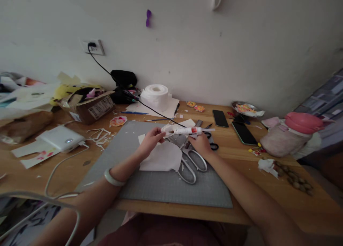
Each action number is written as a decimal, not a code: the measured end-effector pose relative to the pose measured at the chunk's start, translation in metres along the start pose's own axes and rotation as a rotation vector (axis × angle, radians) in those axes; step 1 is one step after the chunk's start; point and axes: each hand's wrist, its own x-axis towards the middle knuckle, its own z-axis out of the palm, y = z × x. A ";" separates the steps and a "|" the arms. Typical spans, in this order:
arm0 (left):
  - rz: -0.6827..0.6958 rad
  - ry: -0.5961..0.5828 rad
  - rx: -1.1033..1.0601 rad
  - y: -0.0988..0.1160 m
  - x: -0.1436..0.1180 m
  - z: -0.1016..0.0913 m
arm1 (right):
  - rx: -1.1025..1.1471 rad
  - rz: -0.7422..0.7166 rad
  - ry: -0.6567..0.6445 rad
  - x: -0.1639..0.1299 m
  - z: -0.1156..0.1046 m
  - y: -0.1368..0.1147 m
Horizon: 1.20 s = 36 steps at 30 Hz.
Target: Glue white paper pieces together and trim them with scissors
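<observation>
The white glue gun with a red label is held above the far part of the grey cutting mat, its long axis running left to right, nozzle end pointing left. The right hand grips the gun body from below, fingers closed around it. The left hand is at the nozzle end, fingertips pinched together on a small white piece just at the tip; what that piece is cannot be told. The nozzle thus lies directly right of the left fingers, touching or nearly so. A black cord runs from the gun far-left to the wall socket. Below the hands, a white paper sheet lies on the mat, with silver metal scissors just beside its right edge. The mat rests on the wooden desk.
</observation>
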 end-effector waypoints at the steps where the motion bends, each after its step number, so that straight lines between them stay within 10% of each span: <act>1: 0.001 0.003 0.001 0.000 0.000 0.000 | 0.003 0.001 -0.006 0.000 0.000 0.000; 36: 0.090 0.101 0.039 0.012 -0.006 0.000 | -0.007 0.042 0.019 0.001 0.000 0.003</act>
